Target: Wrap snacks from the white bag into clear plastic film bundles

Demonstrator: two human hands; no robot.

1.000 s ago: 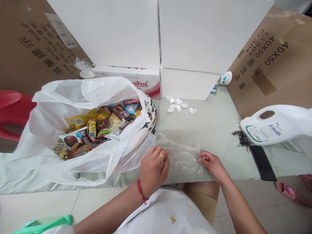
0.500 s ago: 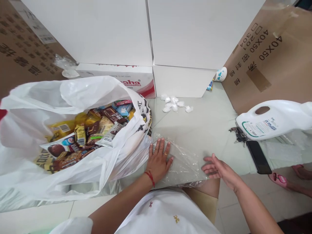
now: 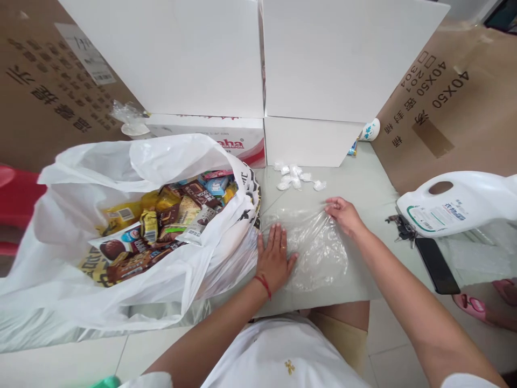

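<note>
A clear plastic bag [image 3: 313,253] lies crinkled on the cloth-covered table between my hands. My left hand [image 3: 275,257] rests flat with fingers stretched, pressing on the bag's left side. At the bag's upper right corner, my right hand [image 3: 342,214] has its fingers closed in a pinch on the film, which is drawn into creases toward it. Left of my left hand stands a big white plastic bag [image 3: 177,151], its mouth wide and full of wrapped snacks [image 3: 161,221]. Beyond the clear bag sit several small crumpled clear bundles [image 3: 293,177].
White boxes [image 3: 315,141] form a wall at the back. Cardboard boxes [image 3: 432,102] flank both sides. On the right lie a white detergent jug [image 3: 456,202], keys [image 3: 404,229] and a black phone [image 3: 437,265]. Another person's sandalled foot [image 3: 472,307] shows on the floor. A red stool [image 3: 20,199] stands far left.
My right hand has moved up and away from me, closing on the bag's edge. The film that hung near the table's front edge is now spread upon the table. My left hand stays flat.
</note>
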